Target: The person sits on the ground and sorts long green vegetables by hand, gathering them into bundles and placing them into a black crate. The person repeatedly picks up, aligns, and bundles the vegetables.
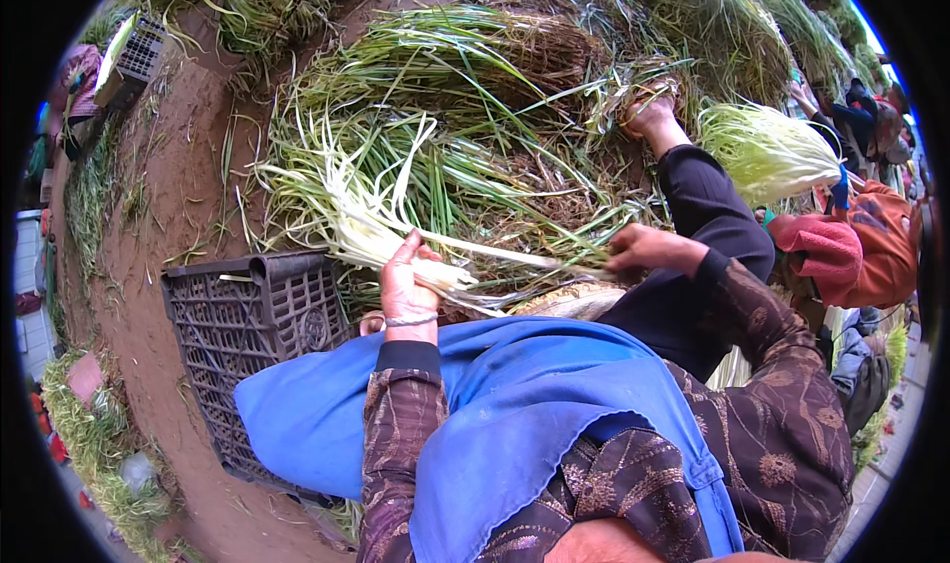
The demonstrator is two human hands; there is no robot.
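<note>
My left hand (pixel 408 285) is closed around a bundle of pale leafy stalks (pixel 356 218), their loose leaves fanning up and to the left. One long pale stalk (pixel 505 253) runs from this hand towards the right. My right hand (pixel 640 250), fingers bent, is at the darker far end of that stalk; whether it grips the end cannot be made out. Beneath and beyond both hands lies a heap of green stalks with brown roots (pixel 549 47). A blue apron (pixel 519 385) covers my lap.
A dark plastic crate (pixel 252 333) stands on the muddy ground at the left. My bare foot (pixel 653 110) rests among the stalks. At right, a person in orange clothing (pixel 883 244) sits close by a big pale bundle (pixel 768 151). Another crate (pixel 141 51) is at upper left.
</note>
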